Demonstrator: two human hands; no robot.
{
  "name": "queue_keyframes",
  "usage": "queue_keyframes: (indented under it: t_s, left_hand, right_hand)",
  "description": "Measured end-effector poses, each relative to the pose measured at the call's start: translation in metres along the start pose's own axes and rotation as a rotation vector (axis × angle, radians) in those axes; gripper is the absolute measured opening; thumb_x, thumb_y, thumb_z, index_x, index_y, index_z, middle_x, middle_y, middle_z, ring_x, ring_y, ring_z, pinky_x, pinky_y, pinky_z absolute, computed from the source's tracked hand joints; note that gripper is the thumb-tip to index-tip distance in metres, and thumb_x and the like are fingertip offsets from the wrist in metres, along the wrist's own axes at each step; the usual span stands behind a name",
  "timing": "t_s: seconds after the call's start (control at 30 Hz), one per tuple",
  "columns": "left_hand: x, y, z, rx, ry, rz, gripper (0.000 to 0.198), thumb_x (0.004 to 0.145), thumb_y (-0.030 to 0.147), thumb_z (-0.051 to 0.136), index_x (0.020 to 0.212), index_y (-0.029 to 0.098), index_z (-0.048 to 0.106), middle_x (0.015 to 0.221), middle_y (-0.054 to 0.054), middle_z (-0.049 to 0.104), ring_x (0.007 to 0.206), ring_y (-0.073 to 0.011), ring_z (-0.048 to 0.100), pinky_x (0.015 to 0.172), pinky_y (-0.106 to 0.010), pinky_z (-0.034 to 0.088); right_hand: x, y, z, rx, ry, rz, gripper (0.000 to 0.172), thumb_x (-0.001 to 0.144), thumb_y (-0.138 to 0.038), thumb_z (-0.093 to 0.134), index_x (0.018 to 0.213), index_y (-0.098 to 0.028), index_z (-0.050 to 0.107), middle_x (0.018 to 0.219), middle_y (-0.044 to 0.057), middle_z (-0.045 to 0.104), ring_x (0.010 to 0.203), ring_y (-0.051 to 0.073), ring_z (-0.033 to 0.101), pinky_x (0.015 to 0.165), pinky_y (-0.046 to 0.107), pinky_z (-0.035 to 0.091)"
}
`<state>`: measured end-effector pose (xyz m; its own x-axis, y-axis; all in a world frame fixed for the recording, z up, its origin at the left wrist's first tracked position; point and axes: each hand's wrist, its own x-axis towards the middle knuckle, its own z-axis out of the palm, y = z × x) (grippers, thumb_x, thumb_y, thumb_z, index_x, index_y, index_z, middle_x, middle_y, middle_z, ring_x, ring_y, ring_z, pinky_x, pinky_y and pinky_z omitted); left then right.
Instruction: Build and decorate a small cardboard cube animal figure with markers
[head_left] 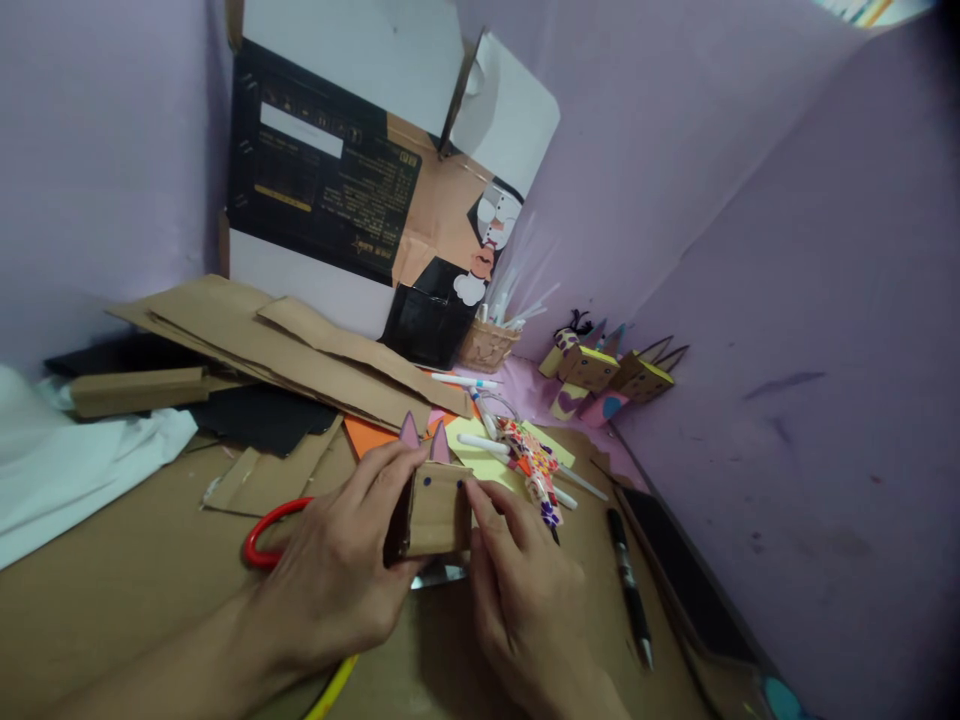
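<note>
L hand [341, 565]: fingers bent round the L side + top of a small cardboard box [439, 525], gap closed down to the box, firm hold. R hand [529, 580]: fingers bent, tips on the box's R edge, topmost one right by the R dot; contact partly hidden, can't tell how tight.

Box = plain brown, squarish front, 2 dk blue dots near top, faint horiz crease, rough-cut edges, side face in shadow. 2 pointed mauve ears [439, 446] w/ dk outline stick up at the top. It sits btwn the 2 hands, above tabletop [172, 620], roughly upright.

Close by: red handle loop [255, 545] L of L hand, yellow curved piece [334, 690] below it. Floral-print item [531, 455] + white markers [484, 443] on colored paper just beyond. Blk pen [630, 585] R of R hand; dk flat slab [686, 575] past that.

Farther: stacked cardboard sheets [285, 345] back L, woven-look cup [487, 347] of sticks, eared cardboard figures [592, 368] back R. Behind all, printed carton [322, 175]: blk panel, gold + white small print, blank-looking white strip, cartoon at corner. Txt upside down, too small/blurry to read.
</note>
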<state>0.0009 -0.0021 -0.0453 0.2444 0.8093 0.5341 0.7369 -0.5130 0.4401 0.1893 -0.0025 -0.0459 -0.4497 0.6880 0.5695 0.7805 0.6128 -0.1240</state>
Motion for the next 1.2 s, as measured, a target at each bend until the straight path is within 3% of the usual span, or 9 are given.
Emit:
queue_keyframes:
  t_s: [0.5, 0.87, 1.0, 1.2]
  left_hand:
    - [-0.0012, -0.0002, 0.0006, -0.017, 0.012, 0.011, 0.066, 0.074, 0.012, 0.057, 0.133, 0.022, 0.028, 0.133, -0.014, 0.046, 0.123, -0.0288, 0.047, 0.099, -0.044, 0.046]
    - [-0.0010, -0.0010, 0.0005, 0.017, 0.024, 0.041, 0.065, 0.072, 0.011, 0.058, 0.131, 0.019, 0.031, 0.130, -0.014, 0.048, 0.122, -0.0271, 0.047, 0.097, -0.040, 0.047]
    - [0.0007, -0.0011, 0.0002, -0.050, 0.009, -0.017, 0.061, 0.074, 0.014, 0.059, 0.128, 0.022, 0.034, 0.130, -0.013, 0.048, 0.120, -0.0276, 0.049, 0.097, -0.041, 0.047]
    - [0.0035, -0.0020, 0.0021, -0.120, 0.007, -0.087, 0.059, 0.075, 0.024, 0.062, 0.128, 0.024, 0.034, 0.129, -0.012, 0.049, 0.118, -0.0287, 0.051, 0.094, -0.042, 0.049]
  right_hand:
    - [0.0009, -0.0022, -0.0009, -0.035, -0.002, -0.019, 0.044, 0.085, -0.008, 0.039, 0.127, -0.013, 0.048, 0.120, 0.018, 0.058, 0.105, 0.026, 0.060, 0.077, 0.038, 0.057]
    - [-0.0009, -0.0033, 0.0010, -0.025, 0.006, -0.012, 0.044, 0.084, -0.007, 0.040, 0.127, -0.013, 0.050, 0.121, 0.018, 0.057, 0.105, 0.027, 0.060, 0.077, 0.039, 0.057]
    - [-0.0014, -0.0015, 0.0020, 0.141, 0.062, 0.077, 0.041, 0.087, -0.008, 0.041, 0.127, -0.016, 0.047, 0.118, 0.015, 0.061, 0.109, 0.024, 0.058, 0.086, 0.039, 0.053]
    - [-0.0011, -0.0012, 0.0035, 0.510, 0.114, 0.304, 0.032, 0.091, -0.016, 0.042, 0.120, -0.024, 0.052, 0.109, 0.009, 0.064, 0.092, 0.018, 0.063, 0.077, 0.032, 0.054]
